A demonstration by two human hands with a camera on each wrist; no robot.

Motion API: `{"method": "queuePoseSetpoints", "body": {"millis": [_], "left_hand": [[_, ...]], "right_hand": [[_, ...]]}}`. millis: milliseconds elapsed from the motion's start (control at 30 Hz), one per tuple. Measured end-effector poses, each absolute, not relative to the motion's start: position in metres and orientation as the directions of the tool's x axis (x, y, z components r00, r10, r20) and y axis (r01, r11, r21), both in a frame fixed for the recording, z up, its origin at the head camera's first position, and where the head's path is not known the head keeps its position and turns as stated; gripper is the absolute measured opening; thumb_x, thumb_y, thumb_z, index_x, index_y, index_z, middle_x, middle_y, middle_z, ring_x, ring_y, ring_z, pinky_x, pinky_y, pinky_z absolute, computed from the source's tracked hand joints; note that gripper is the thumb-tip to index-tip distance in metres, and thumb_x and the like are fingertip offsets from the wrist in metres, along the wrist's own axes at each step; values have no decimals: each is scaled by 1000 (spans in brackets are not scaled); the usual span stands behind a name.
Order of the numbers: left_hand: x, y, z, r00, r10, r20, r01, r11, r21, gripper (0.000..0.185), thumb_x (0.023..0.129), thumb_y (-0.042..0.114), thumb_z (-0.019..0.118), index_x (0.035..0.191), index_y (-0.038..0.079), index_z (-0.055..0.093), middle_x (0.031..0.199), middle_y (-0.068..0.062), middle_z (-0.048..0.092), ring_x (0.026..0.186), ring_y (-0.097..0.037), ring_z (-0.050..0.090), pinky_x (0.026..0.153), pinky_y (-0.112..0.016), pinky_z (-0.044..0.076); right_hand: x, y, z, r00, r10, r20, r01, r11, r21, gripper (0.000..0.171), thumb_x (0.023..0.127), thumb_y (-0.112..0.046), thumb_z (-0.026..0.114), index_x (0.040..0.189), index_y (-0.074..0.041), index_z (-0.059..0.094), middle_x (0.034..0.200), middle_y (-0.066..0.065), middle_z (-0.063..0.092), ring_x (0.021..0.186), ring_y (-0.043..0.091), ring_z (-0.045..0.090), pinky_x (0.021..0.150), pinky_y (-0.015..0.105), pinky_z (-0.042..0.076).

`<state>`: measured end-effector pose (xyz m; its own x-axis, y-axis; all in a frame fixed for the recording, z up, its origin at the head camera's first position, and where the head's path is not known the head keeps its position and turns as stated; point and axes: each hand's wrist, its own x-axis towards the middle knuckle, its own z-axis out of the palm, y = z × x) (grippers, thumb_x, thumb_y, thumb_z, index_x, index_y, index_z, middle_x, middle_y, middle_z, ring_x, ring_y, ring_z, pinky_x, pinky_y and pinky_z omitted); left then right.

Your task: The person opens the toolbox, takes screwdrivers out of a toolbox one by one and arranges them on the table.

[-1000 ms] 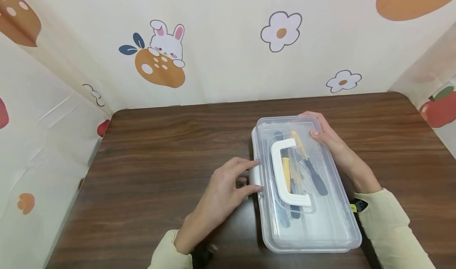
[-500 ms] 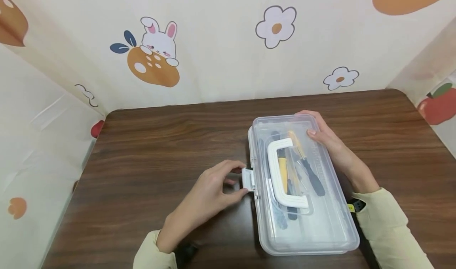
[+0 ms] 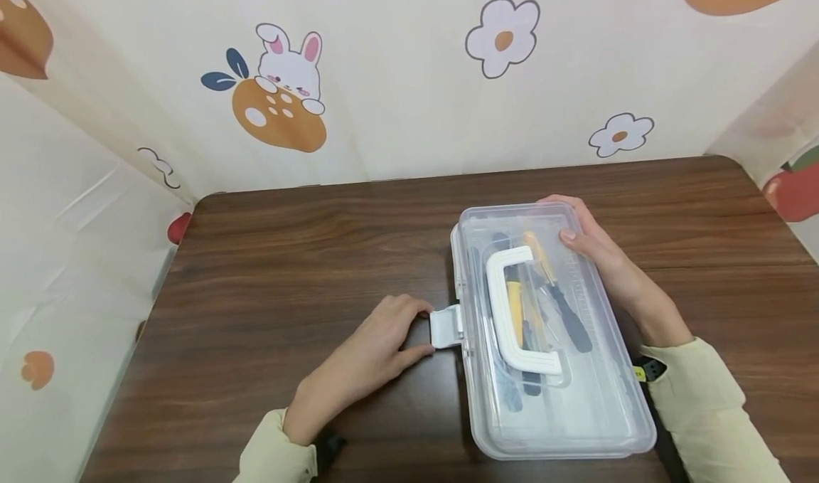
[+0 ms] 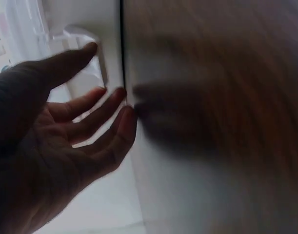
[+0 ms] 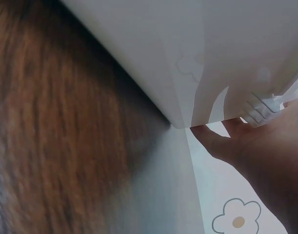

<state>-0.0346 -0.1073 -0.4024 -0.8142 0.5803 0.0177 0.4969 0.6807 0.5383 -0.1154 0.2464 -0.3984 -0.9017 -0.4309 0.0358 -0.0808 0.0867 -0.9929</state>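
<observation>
A clear plastic toolbox [image 3: 595, 405] with a white handle [image 3: 495, 305] lies on the brown table, its lid down. Through the lid show tools, among them a screwdriver [image 3: 569, 319] and a yellow handle [image 3: 515, 305]. On its left side a white latch [image 3: 446, 326] sticks out, swung away from the wall. My left hand [image 3: 365, 351] pinches this latch between thumb and fingertips; in the left wrist view the thumb [image 4: 73, 63] lies at its edge. At the far right corner my right hand [image 3: 601, 248] grips the box, thumb on the lid and fingers down the far side.
The wood-grain table [image 3: 288, 269] stretches left of the box and behind it. A pale curtain [image 3: 397, 77] printed with a rabbit and flowers hangs along the back and both sides.
The latch has swung outward from the box's left side, and my left hand has moved left along with it. My right hand keeps its grip on the corner.
</observation>
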Motion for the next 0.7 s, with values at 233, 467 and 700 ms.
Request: {"method": "queuePoseSetpoints", "body": {"millis": [233, 467, 700], "left_hand": [[-38, -95, -403, -771, 636, -22, 506, 634, 584, 38, 98, 24, 74, 131, 10, 62, 127, -4, 59, 119, -20, 53, 102, -38, 50], [-41, -88, -404, -776, 629, -43, 470, 623, 625, 41, 98, 29, 74, 130, 9, 60, 128, -4, 58, 121, -20, 51, 106, -40, 48], [-41, -83, -406, -813, 579, -58, 393, 620, 679, 46, 94, 29, 79, 129, 9, 58, 128, -5, 57, 126, -22, 52, 110, -42, 48]], "right_hand": [[-116, 247, -397, -898, -439, 35, -82, 89, -993, 50, 107, -24, 36, 156, -24, 29, 140, 3, 47, 109, 16, 60, 77, 36, 62], [-119, 247, -394, -893, -451, -1, -70, 140, -988, 50, 107, -29, 35, 157, -28, 27, 140, 3, 44, 108, 17, 61, 75, 41, 64], [-113, 248, -382, -905, -425, -3, -129, 282, -951, 51, 111, -21, 39, 160, -28, 29, 143, 0, 44, 109, 12, 60, 78, 32, 61]]}}
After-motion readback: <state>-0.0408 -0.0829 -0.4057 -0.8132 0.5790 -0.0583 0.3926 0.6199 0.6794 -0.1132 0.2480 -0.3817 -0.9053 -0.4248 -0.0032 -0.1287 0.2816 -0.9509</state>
